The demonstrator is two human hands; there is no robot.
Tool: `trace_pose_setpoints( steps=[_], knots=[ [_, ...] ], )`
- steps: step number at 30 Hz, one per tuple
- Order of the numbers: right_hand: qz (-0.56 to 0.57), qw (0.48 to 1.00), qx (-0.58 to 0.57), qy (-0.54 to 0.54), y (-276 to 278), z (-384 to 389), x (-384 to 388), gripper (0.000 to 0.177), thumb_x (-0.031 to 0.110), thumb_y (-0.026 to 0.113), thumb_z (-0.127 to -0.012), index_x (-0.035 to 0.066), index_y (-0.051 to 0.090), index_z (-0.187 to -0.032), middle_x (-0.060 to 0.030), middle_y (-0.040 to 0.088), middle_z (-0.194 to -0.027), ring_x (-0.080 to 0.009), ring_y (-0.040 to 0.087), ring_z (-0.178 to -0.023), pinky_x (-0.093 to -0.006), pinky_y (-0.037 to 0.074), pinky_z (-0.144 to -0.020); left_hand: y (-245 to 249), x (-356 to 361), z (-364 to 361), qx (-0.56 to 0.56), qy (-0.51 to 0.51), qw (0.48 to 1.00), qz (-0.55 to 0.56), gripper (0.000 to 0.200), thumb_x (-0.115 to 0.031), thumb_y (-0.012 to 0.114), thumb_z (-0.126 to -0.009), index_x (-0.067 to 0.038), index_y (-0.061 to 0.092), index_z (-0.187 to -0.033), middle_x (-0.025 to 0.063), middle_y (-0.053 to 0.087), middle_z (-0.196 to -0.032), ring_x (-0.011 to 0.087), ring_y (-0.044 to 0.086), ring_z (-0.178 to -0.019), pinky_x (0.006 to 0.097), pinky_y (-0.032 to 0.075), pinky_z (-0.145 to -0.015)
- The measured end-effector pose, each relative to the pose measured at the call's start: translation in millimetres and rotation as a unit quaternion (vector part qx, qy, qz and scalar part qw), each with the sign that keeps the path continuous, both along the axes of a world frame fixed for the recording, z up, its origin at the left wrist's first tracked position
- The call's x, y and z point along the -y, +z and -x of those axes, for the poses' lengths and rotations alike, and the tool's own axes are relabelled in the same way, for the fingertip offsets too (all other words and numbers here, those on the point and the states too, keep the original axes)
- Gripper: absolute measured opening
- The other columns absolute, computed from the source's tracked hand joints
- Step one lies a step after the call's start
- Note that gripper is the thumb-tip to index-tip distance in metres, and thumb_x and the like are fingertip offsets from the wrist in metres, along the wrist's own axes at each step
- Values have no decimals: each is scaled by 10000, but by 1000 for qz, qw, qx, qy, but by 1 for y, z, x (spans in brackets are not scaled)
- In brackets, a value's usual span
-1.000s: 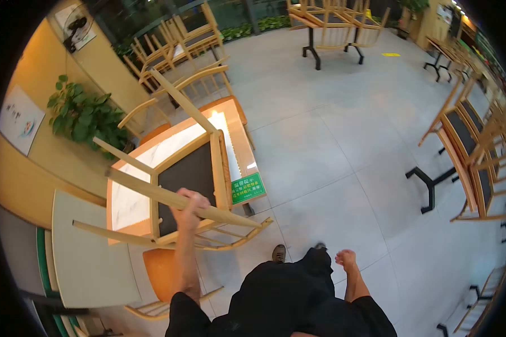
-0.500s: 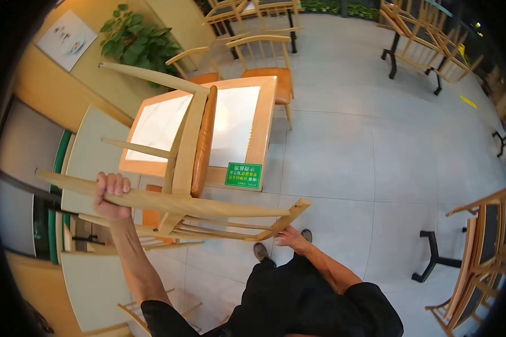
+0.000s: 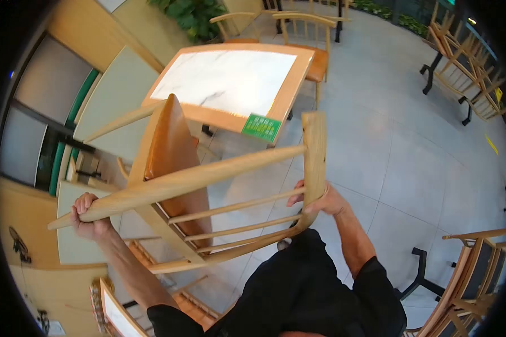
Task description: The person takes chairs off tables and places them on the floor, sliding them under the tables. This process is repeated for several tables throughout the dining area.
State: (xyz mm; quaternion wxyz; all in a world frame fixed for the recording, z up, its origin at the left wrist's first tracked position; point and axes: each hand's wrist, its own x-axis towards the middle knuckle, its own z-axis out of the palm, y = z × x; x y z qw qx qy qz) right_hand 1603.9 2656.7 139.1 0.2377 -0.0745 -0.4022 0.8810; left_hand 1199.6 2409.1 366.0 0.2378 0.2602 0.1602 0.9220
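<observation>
A wooden chair (image 3: 174,185) with an orange seat pad (image 3: 171,140) is held on its side in the air in front of me. My left hand (image 3: 89,218) is wrapped round one of its legs, near the tapered end. At the other end, my right hand (image 3: 317,197) grips the curved backrest rail (image 3: 315,151), fingers on one side and thumb on the other. Beyond the chair stands a table with a marble-look top and an orange-brown wooden edge (image 3: 306,62); a green sign (image 3: 261,127) lies on its near corner.
Two chairs (image 3: 315,59) stand behind the table. Chairs rest upside down on tables at the upper right (image 3: 466,62) and lower right (image 3: 472,275). A pale green-grey panel (image 3: 115,101) is at the left, and a leafy plant (image 3: 191,17) stands at the top.
The chair has turned and its backrest end has risen to the right. My right hand has moved up onto the backrest. My left hand has shifted slightly left and down, still holding the leg.
</observation>
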Motion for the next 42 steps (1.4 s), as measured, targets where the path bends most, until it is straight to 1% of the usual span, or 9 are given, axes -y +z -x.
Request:
trace_pose_setpoints(
  steps=[14,17,19,20,25,27,32,34,42],
  knots=[
    [-145,973,57,171,110,16,45,391,13,651,-616,-11,522,-985,-97,602,-831,-156,600,-711,-260,483,-615,-166,201,19,162,93,982,-23,129,-106,462,-727,-61,361,-659,43,381,-610,192,426,-652,333,401,-613],
    [-183,961,77,194,113,23,49,373,34,650,-626,-12,522,-972,-83,596,-825,-142,588,-714,-259,475,-613,-180,190,-12,274,186,941,67,187,-163,489,-763,14,448,-802,98,475,-734,227,461,-702,359,420,-671],
    [-213,952,82,205,116,35,52,364,44,650,-629,-13,522,-964,-75,592,-818,-134,580,-713,-257,469,-612,-166,160,-45,328,231,851,339,337,-219,505,-785,56,465,-976,155,511,-933,281,498,-781,388,424,-754],
    [-217,950,91,206,115,40,56,344,47,644,-624,-9,524,-942,-65,592,-805,-132,573,-708,-263,463,-613,-182,162,-44,329,234,850,338,337,-219,505,-785,56,465,-976,155,511,-933,281,498,-781,388,424,-754],
    [-266,939,87,199,82,70,78,280,39,621,-638,5,529,-901,-56,582,-797,-137,557,-717,-271,450,-643,-257,143,-53,509,50,804,301,410,-243,502,-797,58,451,-1070,201,474,-1090,315,435,-1058,425,356,-927],
    [-349,910,116,192,69,86,86,291,44,612,-628,0,520,-900,-63,578,-778,-153,554,-722,-272,444,-655,-306,143,-46,492,45,810,316,459,-225,509,-793,50,382,-1139,194,447,-1112,316,424,-1066,422,355,-924],
    [-413,882,155,166,48,133,102,260,53,575,-637,-14,515,-881,-93,580,-748,-201,557,-679,-305,435,-605,-302,91,-66,326,144,829,430,509,-196,524,-790,25,325,-1202,185,402,-1138,296,423,-1046,410,374,-912],
    [-419,882,171,133,20,161,111,225,182,632,-667,10,555,-790,-177,585,-715,-318,573,-670,-380,440,-601,-297,74,-63,262,31,881,392,467,-231,535,-802,16,371,-1162,148,414,-1100,259,435,-994,405,381,-883],
    [-520,772,339,140,-43,257,117,285,150,616,-644,-7,522,-863,-199,578,-728,-340,566,-706,-394,436,-603,-326,24,-11,201,-141,870,428,532,-365,552,-808,-24,368,-1173,135,400,-1041,248,425,-963,356,385,-872]
  ],
)
